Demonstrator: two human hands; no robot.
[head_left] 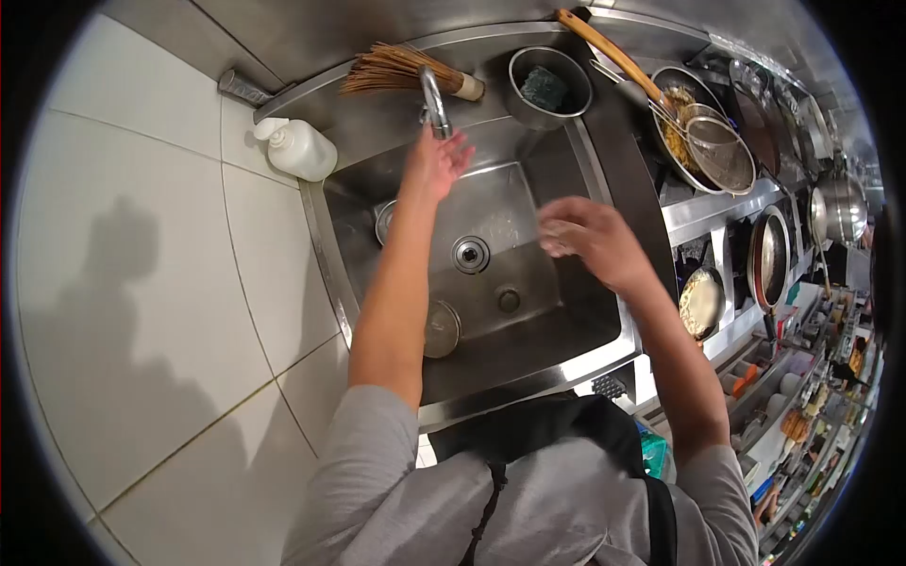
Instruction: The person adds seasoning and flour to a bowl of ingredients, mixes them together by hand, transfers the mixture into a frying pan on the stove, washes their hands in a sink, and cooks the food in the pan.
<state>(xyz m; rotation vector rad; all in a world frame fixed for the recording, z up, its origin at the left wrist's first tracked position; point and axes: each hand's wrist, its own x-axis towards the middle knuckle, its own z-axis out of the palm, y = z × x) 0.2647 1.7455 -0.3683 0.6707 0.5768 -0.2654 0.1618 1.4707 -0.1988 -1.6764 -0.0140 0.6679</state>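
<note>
My left hand is at the mouth of the metal faucet, its fingers spread and holding nothing. Over the right side of the steel sink hovers my right hand, slightly blurred, with loosely curved fingers and no object visible in them. A drain strainer sits in the sink floor below and between the hands. Partly hidden by my left forearm, a round, pale lid-like thing lies at the sink's left side.
Behind the sink are a bristle brush and a metal pot with a dark scouring pad. A white pump bottle stands at the left corner. To the right, a wok with a strainer and pans occupy the stove.
</note>
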